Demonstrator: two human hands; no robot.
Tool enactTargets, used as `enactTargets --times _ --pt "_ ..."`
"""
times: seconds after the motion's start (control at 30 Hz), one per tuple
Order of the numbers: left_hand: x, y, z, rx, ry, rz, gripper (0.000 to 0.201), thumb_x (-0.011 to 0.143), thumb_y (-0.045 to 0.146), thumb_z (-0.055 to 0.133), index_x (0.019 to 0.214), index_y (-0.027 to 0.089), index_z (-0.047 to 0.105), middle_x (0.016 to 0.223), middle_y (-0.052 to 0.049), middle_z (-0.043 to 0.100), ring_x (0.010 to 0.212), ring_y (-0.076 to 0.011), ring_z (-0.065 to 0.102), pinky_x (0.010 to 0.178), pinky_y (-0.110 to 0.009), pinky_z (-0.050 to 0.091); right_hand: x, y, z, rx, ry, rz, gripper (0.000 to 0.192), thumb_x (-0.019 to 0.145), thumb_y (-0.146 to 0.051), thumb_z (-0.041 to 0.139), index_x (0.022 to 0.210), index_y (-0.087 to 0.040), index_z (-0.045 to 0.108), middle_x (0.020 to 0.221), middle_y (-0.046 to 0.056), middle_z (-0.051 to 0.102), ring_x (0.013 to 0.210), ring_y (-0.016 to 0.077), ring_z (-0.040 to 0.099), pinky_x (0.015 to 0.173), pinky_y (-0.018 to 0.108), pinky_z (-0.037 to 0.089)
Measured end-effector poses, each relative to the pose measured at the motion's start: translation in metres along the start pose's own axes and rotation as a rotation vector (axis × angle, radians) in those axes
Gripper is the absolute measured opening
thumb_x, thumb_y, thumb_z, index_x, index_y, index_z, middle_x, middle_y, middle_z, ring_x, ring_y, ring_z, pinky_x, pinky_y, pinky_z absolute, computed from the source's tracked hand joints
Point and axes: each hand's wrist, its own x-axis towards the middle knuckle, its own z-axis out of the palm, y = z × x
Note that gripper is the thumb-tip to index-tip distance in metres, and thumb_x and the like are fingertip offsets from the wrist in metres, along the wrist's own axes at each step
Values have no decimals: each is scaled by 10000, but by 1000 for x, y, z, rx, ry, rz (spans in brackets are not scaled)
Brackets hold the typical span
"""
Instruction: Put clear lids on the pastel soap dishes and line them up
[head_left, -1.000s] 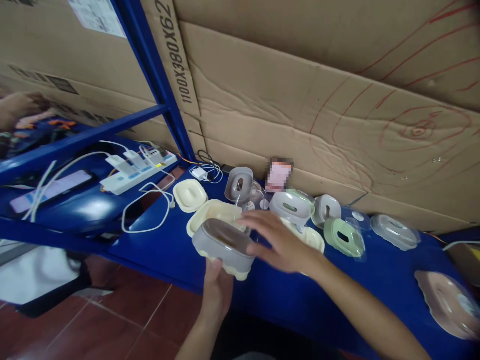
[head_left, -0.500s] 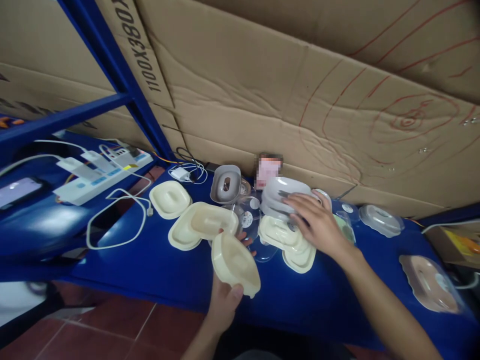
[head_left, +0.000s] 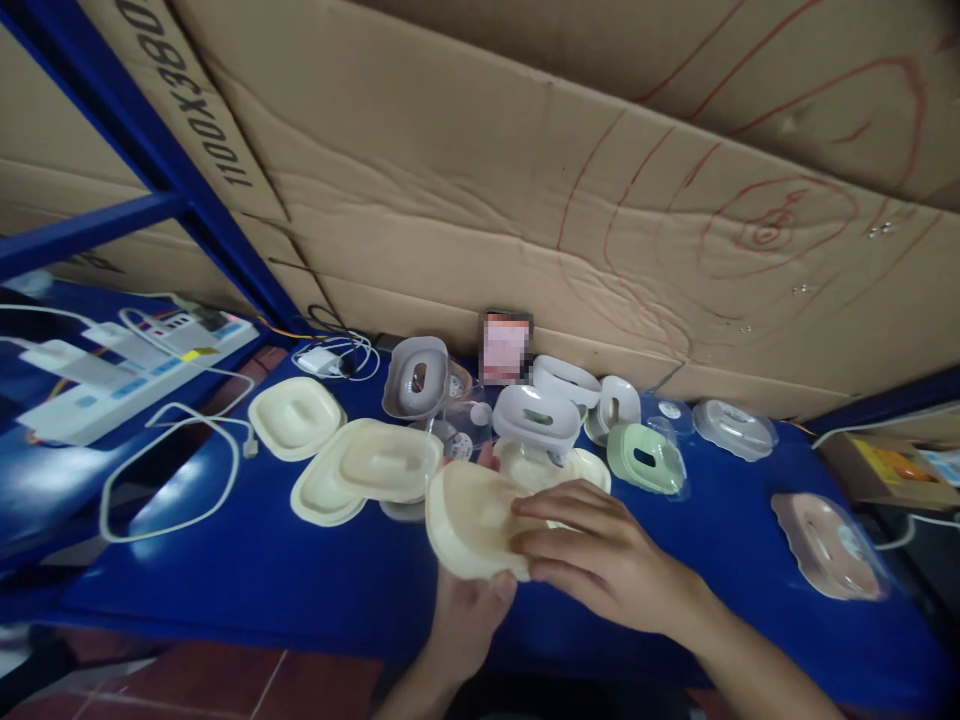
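Cardboard sheets back a blue table [head_left: 300,560] strewn with plastic lids and trays. Just above its near edge, the left hand [head_left: 469,620] grips a cream tray [head_left: 472,520] from underneath, thumb on the rim, while the right hand [head_left: 607,560] closes its fingers [head_left: 551,512] over the tray's right end

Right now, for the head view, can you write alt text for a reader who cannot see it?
Both hands hold a cream plastic tray over a blue table: the left hand grips it from below and the right hand rests on its right side. More cream, grey and green trays lie behind, against a cardboard wall.
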Motion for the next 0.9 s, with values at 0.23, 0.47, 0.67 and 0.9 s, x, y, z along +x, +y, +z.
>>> enactTargets --times 0.23,0.47,0.67,0.9 --pt "16 0 -17 200 -55 100 859 886 474 880 1626 312 474 1480 -138 698 1354 -318 697 1186 -458 545 13 8 10 -218 84 -20 250 1090 -261 624 1325 -208 689 1258 83 774 1137 202 730 978 367 599" --pt "10 14 -11 376 -113 283 614 1020 385 755 1583 362 512 1558 -122 634 1446 -310 630 1233 -497 500 34 58 10 -558 46 71 318 1097 -236 593 1407 -203 658 1342 129 759 1225 300 698 1033 493 531" --pt "-2 3 -14 592 -194 179 255 1046 420 701 1195 222 763 1177 -110 786 1078 -232 785 968 -318 643 -54 68 -40 -542 159 332 397 1127 -389 538 1507 -282 580 1461 102 700 1364 297 632 1131 521 470" --pt "-6 -7 -5 815 -455 317 164 1085 258 602 1131 256 759 1053 -44 779 976 -159 766 886 -228 610 -258 107 -78 -895 382 888 723 1055 -711 424 1588 -235 528 1681 204 466 1525 436 483 1182 677 423"
